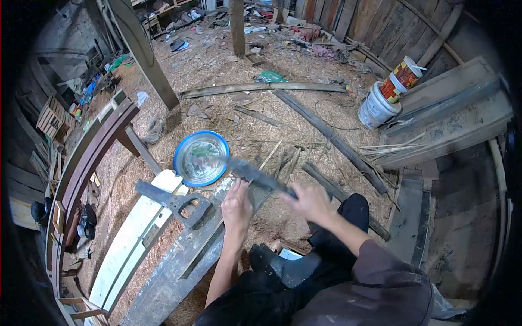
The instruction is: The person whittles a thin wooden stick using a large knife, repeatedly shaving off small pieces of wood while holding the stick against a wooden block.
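Labels (390, 91), red and yellow, on stacked white plastic buckets (376, 111) are illegible here. The right hand (311, 205) clenches a long dark blade (254, 175) above a grey wooden plank (162, 287) where the left hand (237, 205) rests, its hold unclear; near it lie a dark-handled handsaw (169, 201) and blue-rimmed round basin (176, 162).

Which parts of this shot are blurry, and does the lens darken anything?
Head view: the long blade in the right hand is smeared, probably by motion, and that hand is slightly soft; head view again: the handsaw looks crisper, while the corners fall to black.
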A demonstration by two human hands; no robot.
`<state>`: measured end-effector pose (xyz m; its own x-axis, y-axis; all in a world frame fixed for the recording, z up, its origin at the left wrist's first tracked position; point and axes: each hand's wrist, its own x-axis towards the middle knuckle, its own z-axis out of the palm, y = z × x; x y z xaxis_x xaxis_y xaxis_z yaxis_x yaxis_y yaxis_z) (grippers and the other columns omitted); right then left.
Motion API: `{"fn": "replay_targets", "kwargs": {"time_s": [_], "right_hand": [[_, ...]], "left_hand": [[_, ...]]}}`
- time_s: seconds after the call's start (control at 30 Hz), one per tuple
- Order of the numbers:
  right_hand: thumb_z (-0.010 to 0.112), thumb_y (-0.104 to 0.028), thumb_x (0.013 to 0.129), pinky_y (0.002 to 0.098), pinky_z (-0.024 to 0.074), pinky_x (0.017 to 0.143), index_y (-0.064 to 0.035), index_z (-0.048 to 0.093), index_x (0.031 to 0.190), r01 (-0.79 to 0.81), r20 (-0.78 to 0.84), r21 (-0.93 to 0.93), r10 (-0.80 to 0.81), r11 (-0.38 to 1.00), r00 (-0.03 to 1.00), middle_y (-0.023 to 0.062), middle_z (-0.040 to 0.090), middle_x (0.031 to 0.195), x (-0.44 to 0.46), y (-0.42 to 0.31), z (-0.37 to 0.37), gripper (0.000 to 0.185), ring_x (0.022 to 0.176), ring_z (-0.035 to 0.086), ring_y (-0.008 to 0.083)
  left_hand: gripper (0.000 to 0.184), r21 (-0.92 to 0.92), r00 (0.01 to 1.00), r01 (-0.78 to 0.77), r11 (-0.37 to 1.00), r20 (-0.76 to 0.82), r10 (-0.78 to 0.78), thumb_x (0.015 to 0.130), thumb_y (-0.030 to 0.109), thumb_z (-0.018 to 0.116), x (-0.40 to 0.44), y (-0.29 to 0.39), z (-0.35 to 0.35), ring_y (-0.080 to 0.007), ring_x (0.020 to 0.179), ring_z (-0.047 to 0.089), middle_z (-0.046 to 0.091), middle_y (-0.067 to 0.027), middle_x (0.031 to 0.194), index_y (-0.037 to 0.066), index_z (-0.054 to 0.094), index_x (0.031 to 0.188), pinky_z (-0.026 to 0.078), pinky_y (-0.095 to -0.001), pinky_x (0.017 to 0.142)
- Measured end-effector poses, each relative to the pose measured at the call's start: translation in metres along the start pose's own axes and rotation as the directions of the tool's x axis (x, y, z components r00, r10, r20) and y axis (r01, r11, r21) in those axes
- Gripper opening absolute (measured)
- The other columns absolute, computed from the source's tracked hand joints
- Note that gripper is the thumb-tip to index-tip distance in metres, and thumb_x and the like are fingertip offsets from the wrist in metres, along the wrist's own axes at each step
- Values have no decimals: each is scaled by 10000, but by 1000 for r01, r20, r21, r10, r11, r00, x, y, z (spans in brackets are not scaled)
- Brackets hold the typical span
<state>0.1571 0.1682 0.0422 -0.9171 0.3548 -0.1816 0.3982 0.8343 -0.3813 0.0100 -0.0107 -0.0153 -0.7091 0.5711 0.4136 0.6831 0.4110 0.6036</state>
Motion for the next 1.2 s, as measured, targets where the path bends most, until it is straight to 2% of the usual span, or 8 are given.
{"fn": "replay_targets", "kwargs": {"time_s": [0.23,0.47,0.6,0.77,0.87,1.07,1.13,1.2], "right_hand": [[567,-591,1004,497,542,558,-38,603,953,117,-330,128,-69,985,941,173,636,627,-8,5,28,556,571,668,393],[498,-629,1023,503,546,563,-46,578,930,-165,-28,362,188,918,982,164,609,594,-4,-4,9,595,574,674,374],[438,-690,1016,493,533,519,-43,600,972,18,-38,-45,-20,999,999,135,602,578,1,29,6,669,525,650,358],[381,-625,1068,279,346,358,-80,592,960,31,-224,142,1,989,975,-68,354,509,0,25,29,594,381,331,101],[374,-628,1069,291,339,358,-67,596,963,171,-88,-14,-171,985,981,-77,351,516,-3,26,20,613,388,318,103],[393,-636,1061,279,360,338,-46,586,953,-91,-131,270,130,958,983,-9,480,650,5,15,20,630,438,381,72],[411,-630,1058,282,350,333,-59,577,942,239,-462,-10,-216,971,860,-15,493,623,-1,20,43,606,422,367,79],[420,-631,1055,311,387,356,-54,582,935,163,-334,-11,-157,987,929,-14,501,605,2,35,26,612,412,385,96]], "left_hand": [[288,4,1000,16,1000,16,-16,877,-35,629,4,4,0,-370,1191,679,698,-255,1241,-4,724,1147,549,-451,1028],[307,-1,1000,-16,1000,-27,16,833,-61,628,5,6,5,-377,1178,684,711,-259,1202,2,729,1116,552,-454,1022],[298,4,995,56,998,81,-56,832,-57,623,6,5,-1,-394,1184,676,697,-276,1224,2,726,1105,544,-459,1031],[284,-10,999,-20,1000,-26,20,872,-44,623,6,3,7,-408,1153,686,698,-279,1214,5,720,1135,556,-449,1015],[279,-13,1000,-11,1000,-5,10,880,-35,629,8,7,2,-402,1165,683,701,-276,1210,-1,720,1142,548,-450,1030],[248,1,999,-35,999,-36,35,879,-49,623,9,10,5,-393,1155,689,706,-284,1180,-16,731,1100,559,-454,1009],[238,-9,1000,3,1000,-23,-3,874,-50,624,7,8,3,-399,1147,690,711,-281,1170,-22,727,1087,558,-454,1009],[241,5,999,37,999,17,-37,870,-52,624,7,4,4,-403,1139,693,715,-276,1169,-21,729,1085,553,-457,1018]]}}
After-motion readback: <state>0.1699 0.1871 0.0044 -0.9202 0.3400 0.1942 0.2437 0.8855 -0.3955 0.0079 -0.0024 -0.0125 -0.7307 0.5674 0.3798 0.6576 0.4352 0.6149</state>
